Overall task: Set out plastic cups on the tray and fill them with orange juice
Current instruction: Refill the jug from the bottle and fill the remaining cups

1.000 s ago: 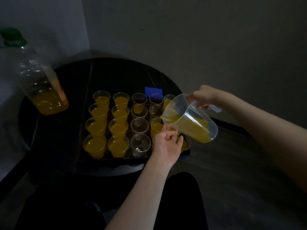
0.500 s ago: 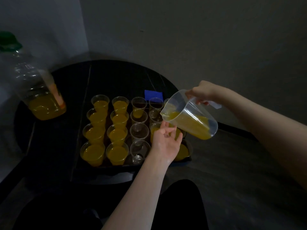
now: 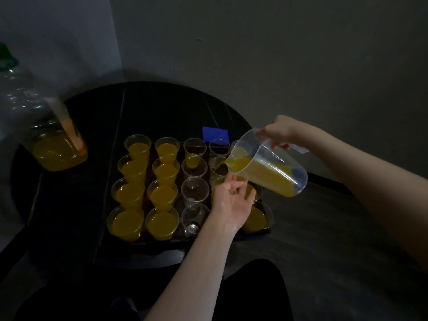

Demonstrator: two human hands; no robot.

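so, my right hand (image 3: 281, 132) gripped the jug (image 3: 268, 169) by its handle, tipped, juice running into a cup (image 3: 218, 166) on the tray (image 3: 254, 234) | my left hand (image 3: 231, 200) curled loosely beside that cup, holding nothing i could tell | cups judged light, flimsy, tippy: steady low on the wall, never squeeze

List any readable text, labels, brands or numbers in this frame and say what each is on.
None can be read.
Label on the juice bottle: a pale and orange strip, too blurred to read.
Clear jug held by the right hand: no markings legible.
Blue square behind the cups: no print visible.
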